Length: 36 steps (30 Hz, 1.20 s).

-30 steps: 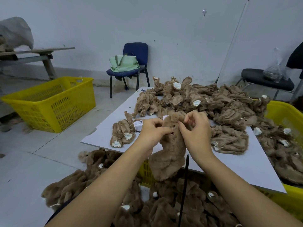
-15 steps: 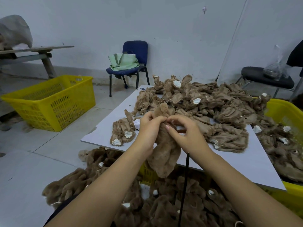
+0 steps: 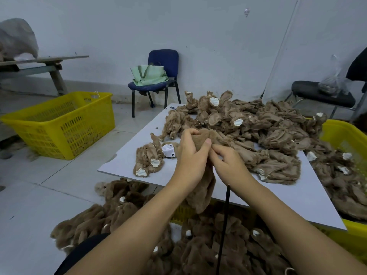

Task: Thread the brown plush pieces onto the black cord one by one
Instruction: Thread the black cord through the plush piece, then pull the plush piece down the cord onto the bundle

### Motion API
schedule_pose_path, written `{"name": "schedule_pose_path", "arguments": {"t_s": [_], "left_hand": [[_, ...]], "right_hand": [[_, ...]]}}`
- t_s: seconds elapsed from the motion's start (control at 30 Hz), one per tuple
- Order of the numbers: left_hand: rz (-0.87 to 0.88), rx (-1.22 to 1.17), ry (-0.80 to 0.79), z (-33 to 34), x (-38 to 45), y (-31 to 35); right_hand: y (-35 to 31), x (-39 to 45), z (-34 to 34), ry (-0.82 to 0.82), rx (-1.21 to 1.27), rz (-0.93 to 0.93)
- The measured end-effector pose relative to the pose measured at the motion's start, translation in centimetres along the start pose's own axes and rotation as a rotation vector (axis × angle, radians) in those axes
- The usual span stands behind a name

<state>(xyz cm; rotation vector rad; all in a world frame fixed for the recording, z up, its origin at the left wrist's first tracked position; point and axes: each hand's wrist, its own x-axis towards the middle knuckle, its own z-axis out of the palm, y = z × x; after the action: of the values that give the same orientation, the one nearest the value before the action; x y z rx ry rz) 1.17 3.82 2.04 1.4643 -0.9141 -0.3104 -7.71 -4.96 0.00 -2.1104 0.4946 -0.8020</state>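
Observation:
My left hand (image 3: 190, 155) grips the top of a brown plush piece (image 3: 200, 195) that hangs down over the near edge of the grey board (image 3: 127, 161). My right hand (image 3: 228, 161) pinches the same piece just to the right of the left thumb. A black cord (image 3: 224, 225) runs straight down from under my right hand into the plush heap below. A big pile of brown plush pieces (image 3: 258, 128) covers the far and right part of the board. A small bundle of plush (image 3: 149, 157) lies at the left.
A heap of brown plush (image 3: 123, 211) lies below the board's near edge. A yellow crate (image 3: 61, 122) stands on the floor at the left, another yellow crate (image 3: 345, 135) at the right. A blue chair (image 3: 158, 76) with a green bag and a black chair (image 3: 321, 94) stand by the wall.
Both hands have shifted slightly left and closer together on the plush piece. My right hand has dropped from the top of the piece to just below the left thumb.

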Motion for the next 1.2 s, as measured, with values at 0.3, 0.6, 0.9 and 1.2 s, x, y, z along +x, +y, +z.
{"name": "schedule_pose_path", "arguments": {"t_s": [0.3, 0.6, 0.9, 1.2], "left_hand": [[-0.048, 0.095, -0.059, 0.3, 0.1, 1.4], [0.067, 0.172, -0.062, -0.1, 0.3, 1.0], [0.248, 0.402, 0.016, -0.3, 0.1, -0.1], [0.188, 0.273, -0.011, 0.0, -0.6, 0.2]], "right_hand": [[-0.3, 0.0, -1.8, -0.095, 0.615, 0.171], [-1.0, 0.4, -1.8, -0.129, 0.95, 0.299], [-0.4, -0.2, -1.1, 0.03, 0.309, 0.13], [-0.6, -0.2, -2.6, 0.041, 0.477, 0.106]]}}
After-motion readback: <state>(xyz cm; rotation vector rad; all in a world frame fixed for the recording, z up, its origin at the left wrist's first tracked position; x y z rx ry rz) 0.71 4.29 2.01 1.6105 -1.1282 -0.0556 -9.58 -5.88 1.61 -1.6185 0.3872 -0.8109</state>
